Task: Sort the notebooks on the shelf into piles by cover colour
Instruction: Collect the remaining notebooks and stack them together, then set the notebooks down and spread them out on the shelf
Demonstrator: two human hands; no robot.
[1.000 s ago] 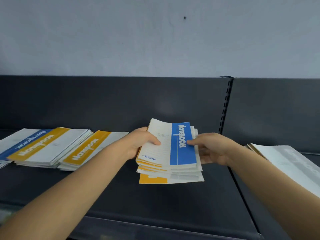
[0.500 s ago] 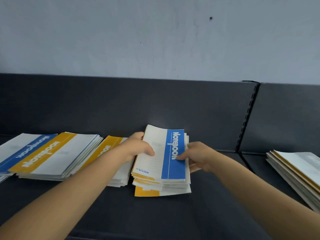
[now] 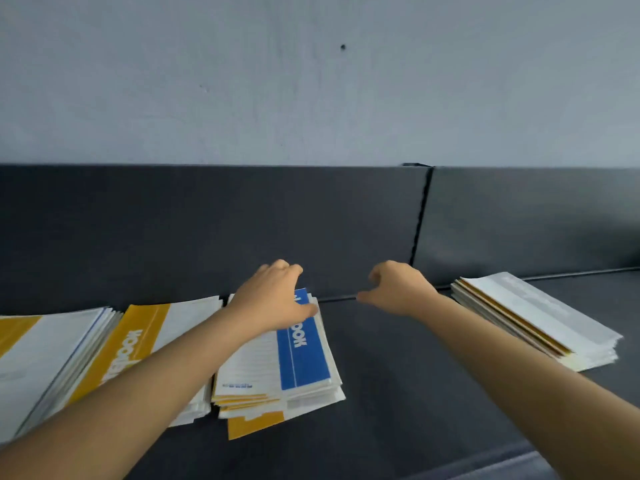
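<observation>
A mixed pile of notebooks, its top cover blue and white (image 3: pixel 301 355), lies on the dark shelf (image 3: pixel 398 403), with yellow covers showing lower in the pile. My left hand (image 3: pixel 273 299) holds the pile's far end, thumb on the blue band and fingers curled over the far edge. My right hand (image 3: pixel 398 289) hovers just right of the pile, fingers loosely curled, holding nothing. A yellow-banded pile (image 3: pixel 135 341) lies against the mixed pile's left side, partly under my left forearm.
Another pile with a yellow band (image 3: pixel 41 358) lies at the far left edge. A pile with a grey-white top cover (image 3: pixel 540 320) sits on the right section. A slotted upright (image 3: pixel 420 216) splits the dark back panel. A pale wall rises behind.
The mixed pile has moved left and now lies flat against the yellow pile. My right hand has let go of it and drawn off to the right. The view shifted.
</observation>
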